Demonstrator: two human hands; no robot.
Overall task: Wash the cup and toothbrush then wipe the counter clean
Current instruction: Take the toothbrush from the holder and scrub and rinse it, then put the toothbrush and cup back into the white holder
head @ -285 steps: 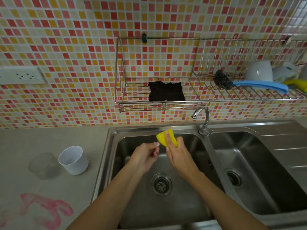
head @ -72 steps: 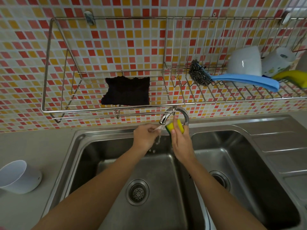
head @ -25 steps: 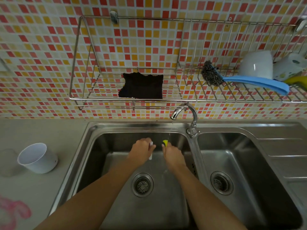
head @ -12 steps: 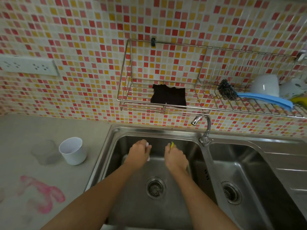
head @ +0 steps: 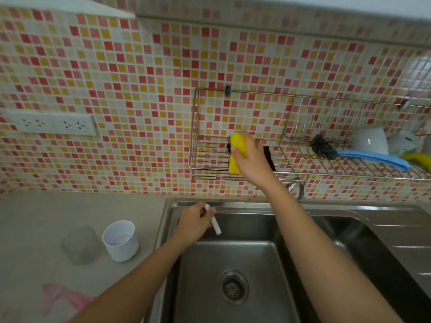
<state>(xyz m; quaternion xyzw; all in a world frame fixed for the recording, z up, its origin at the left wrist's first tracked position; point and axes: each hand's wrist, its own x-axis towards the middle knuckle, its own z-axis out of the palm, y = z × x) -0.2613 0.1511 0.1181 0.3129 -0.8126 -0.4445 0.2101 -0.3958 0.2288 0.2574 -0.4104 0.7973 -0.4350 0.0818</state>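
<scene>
The right hand [head: 250, 157], lifted from the sink [head: 233, 252], now grips the sponge [head: 236, 152] at the rack [head: 291, 176], while the left hand [head: 196, 223] holds the toothbrush [head: 215, 226], so scrubbing seems finished.

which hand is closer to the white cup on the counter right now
Left. The left hand, holding the toothbrush, sits over the sink's left rim, just right of the white cup. The right hand is raised at the wall rack with the yellow sponge, well above and right.

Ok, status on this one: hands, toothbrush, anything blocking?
Right hand holds yellow sponge at wire rack. Left hand grips toothbrush over sink. White cup on counter, pink stain unwiped. Nothing blocking.
</scene>
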